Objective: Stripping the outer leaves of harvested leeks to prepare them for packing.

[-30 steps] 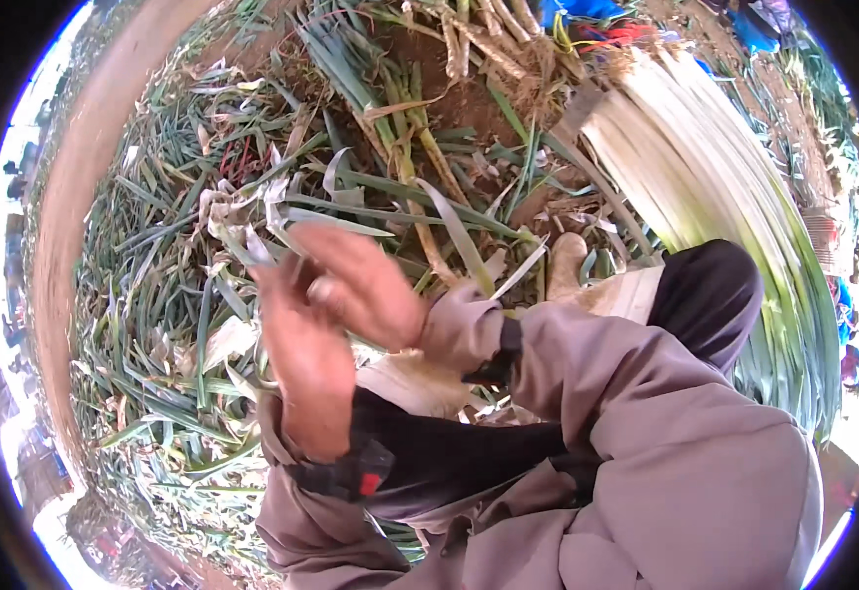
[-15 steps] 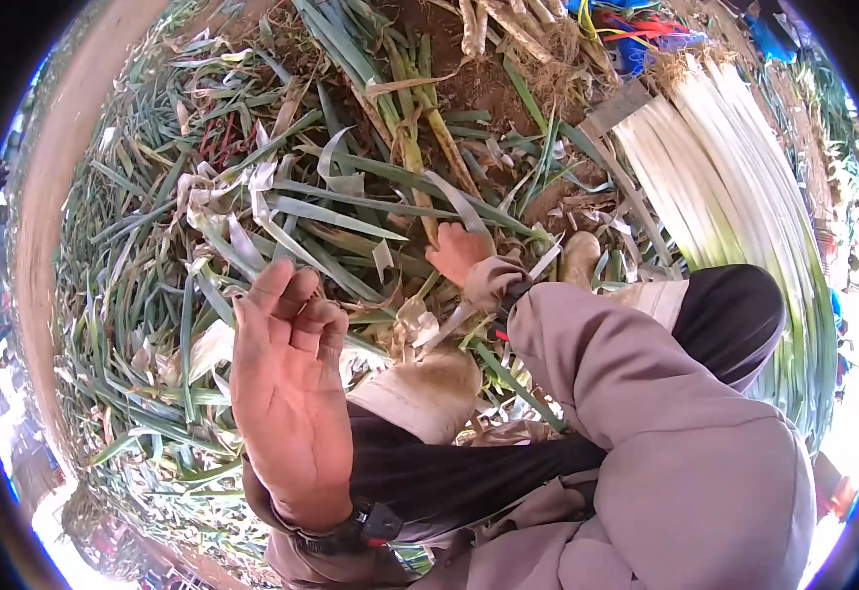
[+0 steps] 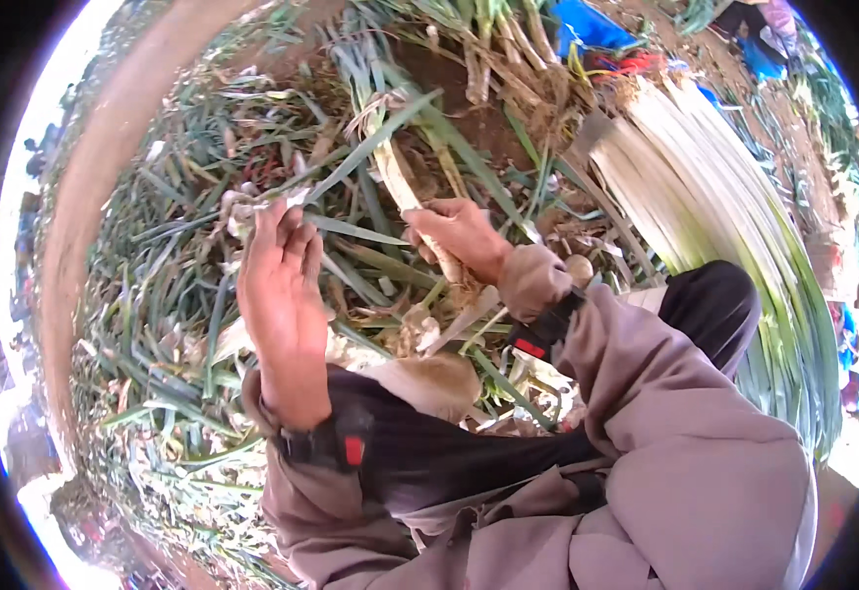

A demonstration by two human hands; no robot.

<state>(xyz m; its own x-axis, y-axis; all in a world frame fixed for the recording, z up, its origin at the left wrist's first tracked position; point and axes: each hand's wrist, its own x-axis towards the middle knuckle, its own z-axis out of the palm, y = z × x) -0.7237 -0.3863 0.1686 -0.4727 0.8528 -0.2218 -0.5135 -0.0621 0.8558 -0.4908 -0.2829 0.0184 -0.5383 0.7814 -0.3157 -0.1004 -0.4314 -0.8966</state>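
The right hand (image 3: pixel 461 236) is wrapped around a pale leek (image 3: pixel 394 175), whose roots (image 3: pixel 462 292) hang just below that hand. To its left, the left hand (image 3: pixel 287 295) is bare, fingers loosely bent. Loose leaves (image 3: pixel 174 261) lie beyond the left hand; well right of the right hand rests a leek pile (image 3: pixel 690 162).

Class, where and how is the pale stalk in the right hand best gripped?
Take the pale stalk just beyond the right hand, probably from the left: its slim shaft is bare there, and the hand covers it from the right.
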